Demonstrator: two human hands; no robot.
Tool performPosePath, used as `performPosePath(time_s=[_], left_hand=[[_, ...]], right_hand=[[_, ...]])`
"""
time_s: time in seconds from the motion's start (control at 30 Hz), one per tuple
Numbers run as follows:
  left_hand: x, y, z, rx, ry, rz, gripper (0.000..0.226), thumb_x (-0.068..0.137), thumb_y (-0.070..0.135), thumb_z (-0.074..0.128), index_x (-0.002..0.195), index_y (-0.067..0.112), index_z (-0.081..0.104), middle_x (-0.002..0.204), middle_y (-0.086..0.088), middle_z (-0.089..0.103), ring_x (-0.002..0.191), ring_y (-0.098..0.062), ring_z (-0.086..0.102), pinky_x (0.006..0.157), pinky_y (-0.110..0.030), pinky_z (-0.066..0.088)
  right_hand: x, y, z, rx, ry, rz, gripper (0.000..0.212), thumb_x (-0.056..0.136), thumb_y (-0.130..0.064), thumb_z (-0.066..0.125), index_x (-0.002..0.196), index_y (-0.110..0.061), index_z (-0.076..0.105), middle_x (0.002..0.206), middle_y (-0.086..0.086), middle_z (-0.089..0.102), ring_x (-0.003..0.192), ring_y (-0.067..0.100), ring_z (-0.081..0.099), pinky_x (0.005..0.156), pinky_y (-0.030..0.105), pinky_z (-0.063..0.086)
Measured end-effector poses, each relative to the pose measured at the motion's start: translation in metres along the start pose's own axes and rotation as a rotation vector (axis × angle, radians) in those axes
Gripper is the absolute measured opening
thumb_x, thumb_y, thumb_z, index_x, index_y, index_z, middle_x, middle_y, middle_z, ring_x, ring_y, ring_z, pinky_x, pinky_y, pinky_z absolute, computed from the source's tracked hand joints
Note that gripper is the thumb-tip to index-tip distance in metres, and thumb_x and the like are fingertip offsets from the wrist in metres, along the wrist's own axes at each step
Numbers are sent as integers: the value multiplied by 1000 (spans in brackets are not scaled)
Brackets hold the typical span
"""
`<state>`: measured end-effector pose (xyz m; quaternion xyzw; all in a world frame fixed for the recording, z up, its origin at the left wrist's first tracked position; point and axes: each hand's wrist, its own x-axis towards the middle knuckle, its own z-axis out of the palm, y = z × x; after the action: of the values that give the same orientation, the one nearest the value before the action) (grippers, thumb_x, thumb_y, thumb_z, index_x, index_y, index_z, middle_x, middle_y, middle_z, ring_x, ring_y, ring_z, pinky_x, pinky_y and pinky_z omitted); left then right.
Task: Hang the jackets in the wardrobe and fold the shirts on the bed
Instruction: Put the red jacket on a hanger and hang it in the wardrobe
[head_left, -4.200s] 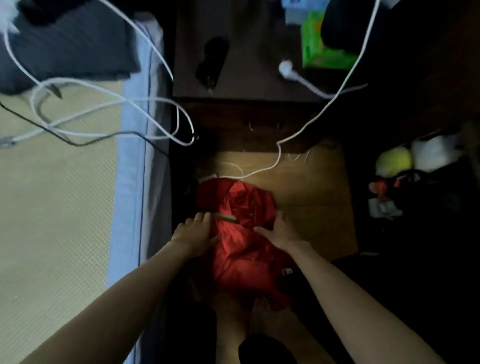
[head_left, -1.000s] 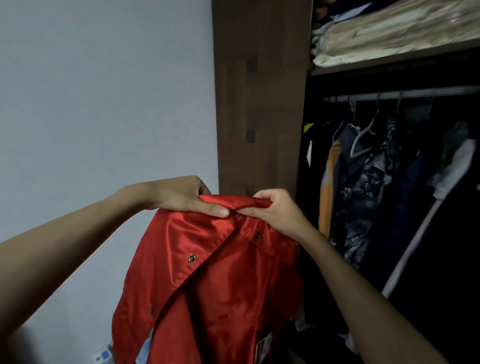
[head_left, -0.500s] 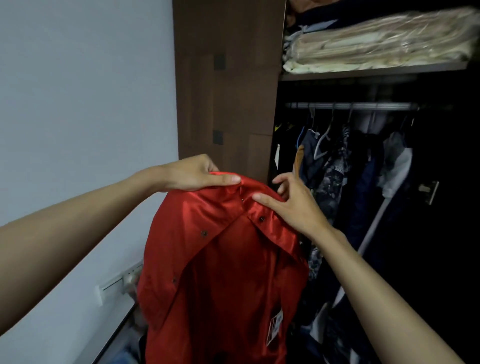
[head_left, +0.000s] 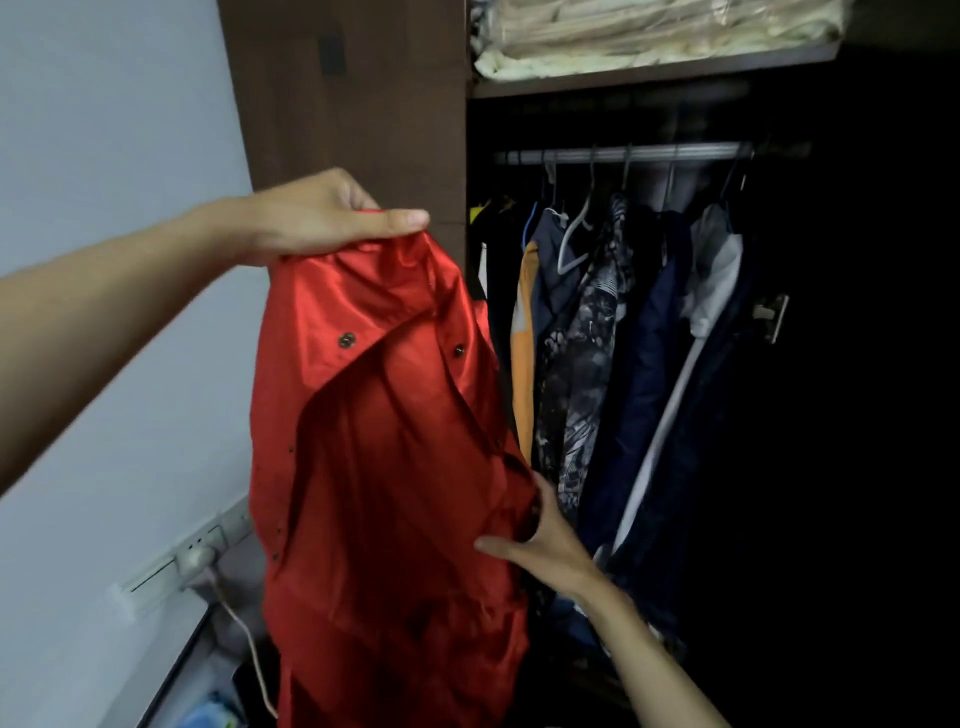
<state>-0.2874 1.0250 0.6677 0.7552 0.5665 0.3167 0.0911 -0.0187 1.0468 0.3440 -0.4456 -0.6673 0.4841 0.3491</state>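
Before the open dark wooden wardrobe (head_left: 358, 98), your left hand (head_left: 317, 215) holds the shiny red satin jacket (head_left: 379, 441) up by its collar edge, with the fingers curled over the top of the fabric and the thumb stretched along the front, pinching it. From that hand the jacket hangs straight down, its front open so the darker lining shows, and two dark snap buttons sit just below your grip. Lower and to the right, your right hand (head_left: 545, 540) is at the jacket's right front edge; the thumb reaches out under the cloth and the fingers go behind the fabric. How far those fingers are closed is hidden by the jacket, so I cannot tell whether they grip it.

Beyond your right hand, further into the wardrobe, a metal hanging rail (head_left: 623, 154) carries a row of hung clothes (head_left: 587, 338), among them an orange piece, a grey patterned one and dark blue ones. Above the rail, pale folded bedding in clear plastic (head_left: 649, 36) lies on a shelf. Below your left arm, a white wall socket strip (head_left: 176, 558) with a plug and cord sits on the pale wall.
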Motion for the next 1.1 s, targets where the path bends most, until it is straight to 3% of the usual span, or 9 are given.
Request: performPosePath(time_s=[0.13, 0.27, 0.37, 0.47, 0.53, 0.67, 0.8, 0.93, 1.1], left_hand=[[-10, -21, -26, 17, -42, -55, 98, 68, 87, 63, 79, -11, 60, 69, -14, 57, 66, -23, 51, 66, -34, 44], [-34, -55, -48, 89, -90, -182, 98, 70, 85, 61, 88, -10, 68, 77, -23, 71, 68, -22, 60, 73, -36, 49], [-59, -78, -56, 92, -91, -277, 90, 68, 85, 63, 82, -3, 74, 84, -29, 73, 66, -23, 64, 70, -34, 53], [-64, -81, -57, -3, -42, -283, 99, 61, 88, 64, 87, -7, 71, 87, -35, 71, 73, -29, 62, 76, -44, 50], [-59, -72, -56, -31, -30, -236, 101, 63, 87, 64, 83, -11, 66, 73, -27, 67, 68, -26, 55, 68, -38, 46], [-55, -47, -57, -36, -62, -183, 81, 73, 78, 62, 64, -2, 60, 59, -10, 53, 54, -16, 46, 51, -21, 40], [-73, -55, -83, 106, -18, -243, 68, 86, 67, 53, 69, 5, 74, 66, -10, 71, 54, -18, 62, 67, -30, 50], [-93, -76, -91, 343, -10, -614, 66, 65, 79, 56, 79, 19, 79, 64, 6, 75, 57, -5, 71, 70, -29, 51], [-80, -51, -17, 204, -171, -14, 96, 59, 85, 69, 141, 43, 42, 132, 29, 56, 124, 10, 51, 106, -21, 42]], right_hand=[[25, 2, 21, 188, -89, 43, 110, 45, -65, 93, 138, -28, 49, 128, -6, 67, 114, 5, 66, 92, 21, 54], [31, -28, 21, 205, -88, -77, 23, 82, -34, 81, 88, -13, 74, 83, -2, 78, 76, 8, 74, 68, 15, 52], [43, -55, 4, 105, 9, -178, 48, 79, -42, 84, 59, -21, 45, 49, -7, 50, 44, 6, 50, 50, 19, 38], [45, -64, 33, -108, -238, -139, 75, 52, -71, 88, 110, -33, 58, 97, -9, 72, 85, 6, 69, 73, 23, 52], [37, -55, 77, -51, -404, -114, 97, 61, -54, 92, 143, -36, 44, 133, -15, 61, 117, -6, 59, 98, 15, 46], [21, -58, 139, 103, -467, -15, 61, 70, -47, 86, 124, -41, 59, 112, -30, 67, 103, -18, 61, 89, 5, 46], [28, -67, 117, 158, -393, 13, 9, 89, -31, 77, 94, -28, 71, 72, -25, 73, 72, -12, 68, 70, 7, 49], [42, -110, 50, 200, -200, -147, 25, 75, -48, 83, 86, -28, 74, 82, -13, 79, 83, 6, 74, 77, 19, 56], [53, -226, 26, -24, -56, -581, 39, 61, -54, 90, 79, -21, 79, 80, -7, 79, 74, 5, 72, 67, 27, 57]])
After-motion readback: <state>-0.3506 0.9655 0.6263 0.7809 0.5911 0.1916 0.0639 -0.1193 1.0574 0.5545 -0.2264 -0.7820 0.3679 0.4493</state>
